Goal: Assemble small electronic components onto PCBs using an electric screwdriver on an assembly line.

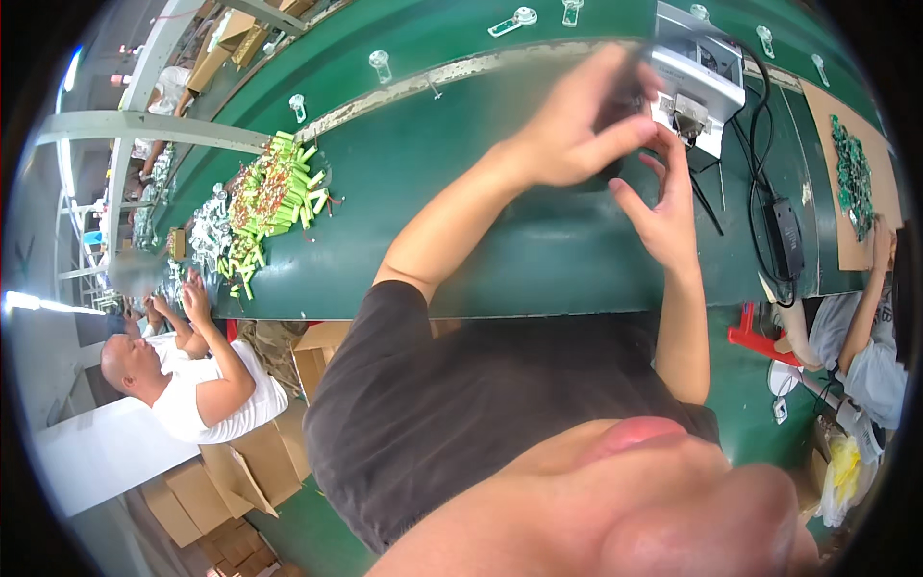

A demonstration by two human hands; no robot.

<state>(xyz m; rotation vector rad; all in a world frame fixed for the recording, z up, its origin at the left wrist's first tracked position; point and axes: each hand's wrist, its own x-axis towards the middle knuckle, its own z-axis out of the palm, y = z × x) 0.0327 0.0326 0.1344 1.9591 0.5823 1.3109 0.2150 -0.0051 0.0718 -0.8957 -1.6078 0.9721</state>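
My left hand (582, 125) reaches to the front of a white boxy machine (707, 72) on the green bench. Its fingers and thumb curve round a dark, blurred thing (618, 108) whose kind I cannot make out. Just below, my right hand (663, 212) is raised with thumb and fingers apart, and its fingertips come close to my left thumb. I see nothing in my right hand. A metal fixture (687, 117) sticks out of the machine's front beside both hands.
A black cable with a power adapter (786, 236) lies right of the machine. Green wrapped cells with wires (274, 192) and clear plastic parts (210, 226) are heaped left. Small pieces sit on the green belt (433, 43) behind. Green circuit boards (851, 173) lie on cardboard right. Co-workers sit both sides.
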